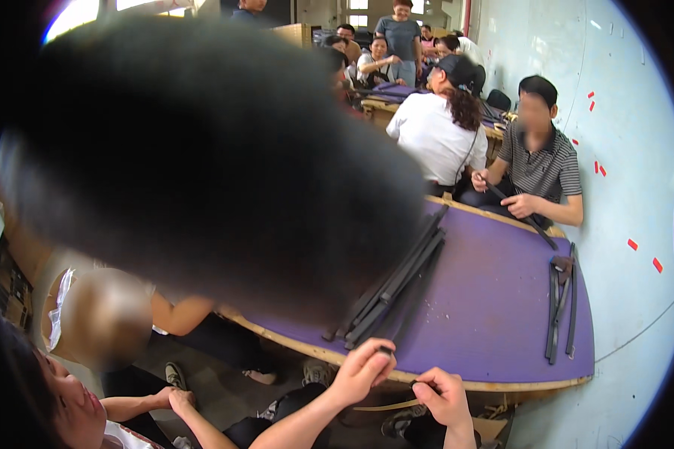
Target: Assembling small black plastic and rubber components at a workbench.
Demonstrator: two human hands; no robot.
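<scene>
My left hand (364, 372) is closed in a pinch at the near edge of a purple-topped table (487, 299). A small dark piece (386, 350) shows at its thumb and fingertips. A little to the right and nearer, my right hand (445, 398) is also closed, fingers curled, with a small dark tip (414, 384) at its thumb. I cannot make out what kind of piece either one is. Just beyond my left hand, a bundle of long black strips (397, 288) lies across the tabletop. A large blurred black shape (217, 165) hides the upper left.
More black strips (560, 307) with a brown lump lie at the table's right end. Across the table a seated person (541, 161) holds a black strip. Another person's clasped hands (174, 398) are at lower left. A pale wall (614, 299) borders the right. Several people sit behind.
</scene>
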